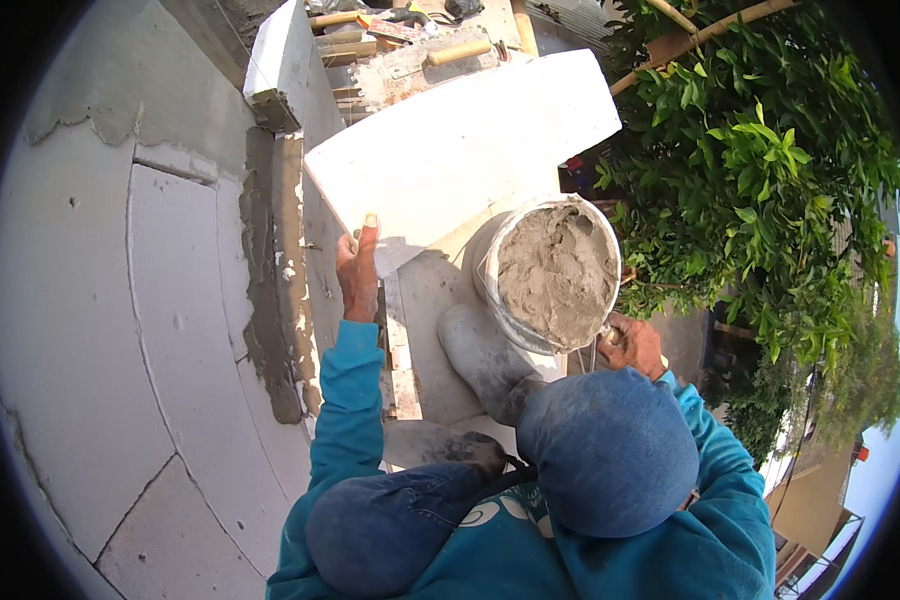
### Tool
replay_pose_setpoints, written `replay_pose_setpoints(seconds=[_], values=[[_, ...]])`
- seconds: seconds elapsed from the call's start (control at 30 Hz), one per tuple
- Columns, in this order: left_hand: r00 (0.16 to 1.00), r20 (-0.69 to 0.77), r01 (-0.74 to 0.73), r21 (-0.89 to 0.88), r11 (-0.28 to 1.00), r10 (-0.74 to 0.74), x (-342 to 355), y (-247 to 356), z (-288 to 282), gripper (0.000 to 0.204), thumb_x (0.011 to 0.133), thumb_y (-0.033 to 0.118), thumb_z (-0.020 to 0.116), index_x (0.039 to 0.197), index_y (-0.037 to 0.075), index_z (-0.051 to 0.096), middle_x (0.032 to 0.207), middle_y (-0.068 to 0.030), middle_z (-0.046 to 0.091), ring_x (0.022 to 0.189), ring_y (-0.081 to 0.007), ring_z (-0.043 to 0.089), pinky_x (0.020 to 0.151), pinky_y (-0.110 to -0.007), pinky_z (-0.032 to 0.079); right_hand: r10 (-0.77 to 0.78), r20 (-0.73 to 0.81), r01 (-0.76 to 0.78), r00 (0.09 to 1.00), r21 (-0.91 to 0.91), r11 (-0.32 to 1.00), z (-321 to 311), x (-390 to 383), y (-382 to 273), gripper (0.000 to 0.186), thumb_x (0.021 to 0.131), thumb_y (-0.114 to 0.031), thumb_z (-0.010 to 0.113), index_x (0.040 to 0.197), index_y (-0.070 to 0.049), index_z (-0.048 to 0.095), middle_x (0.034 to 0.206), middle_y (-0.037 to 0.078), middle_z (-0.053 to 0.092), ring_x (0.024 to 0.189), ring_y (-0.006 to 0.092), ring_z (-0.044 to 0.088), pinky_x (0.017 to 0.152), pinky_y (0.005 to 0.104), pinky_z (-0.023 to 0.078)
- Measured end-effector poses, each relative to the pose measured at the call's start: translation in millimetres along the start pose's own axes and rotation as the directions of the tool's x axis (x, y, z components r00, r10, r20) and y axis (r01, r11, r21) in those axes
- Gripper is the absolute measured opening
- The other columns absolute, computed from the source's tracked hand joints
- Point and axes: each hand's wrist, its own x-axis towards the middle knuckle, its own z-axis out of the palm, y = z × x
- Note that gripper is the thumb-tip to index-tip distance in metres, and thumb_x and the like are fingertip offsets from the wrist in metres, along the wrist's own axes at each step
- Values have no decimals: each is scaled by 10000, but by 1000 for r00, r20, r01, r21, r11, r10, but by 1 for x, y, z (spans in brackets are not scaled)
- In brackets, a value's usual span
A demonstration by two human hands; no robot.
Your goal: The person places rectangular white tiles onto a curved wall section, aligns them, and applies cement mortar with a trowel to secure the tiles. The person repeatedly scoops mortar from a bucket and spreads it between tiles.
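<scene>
A large white block (470,140) lies bright in the sun in front of me. My left hand (358,272) grips its near left corner, thumb up against the face; the other fingers are mostly hidden. To the right of my boots stands a round bucket (487,265) filled with wet grey mortar (555,265). Beside the bucket's near right rim, my right hand (634,345) is closed around something small, partly metallic, which I cannot make out. My fingers cover most of it.
At left rises a wall of pale blocks (185,300), with a mortar-smeared edge (270,330). Beyond the white block, a wooden-handled notched trowel (458,52) and other tools lie on planks. Leafy branches (740,170) crowd the right. My boot (475,350) stands near the bucket.
</scene>
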Motion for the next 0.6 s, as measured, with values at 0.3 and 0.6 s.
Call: replay_pose_setpoints(seconds=[0.3,0.6], values=[[995,75,57,15,998,-58,1,1,-7,964,813,640,657,1332,-139,425,1191,-233,539,1115,-251,524,955,-330,425,-99,54,50,994,574,817,32,2,31,281,830,-141,711,1090,-34,715,977,53,741,918,98,645,846,288,506],[996,84,-31,-113,993,41,-19,9,-6,919,883,521,658,1447,-103,288,1344,-262,472,1235,-281,490,1019,-360,416,12,-111,56,994,591,804,-16,31,55,256,832,-48,692,1084,-6,707,1045,25,722,950,87,628,868,268,495]])
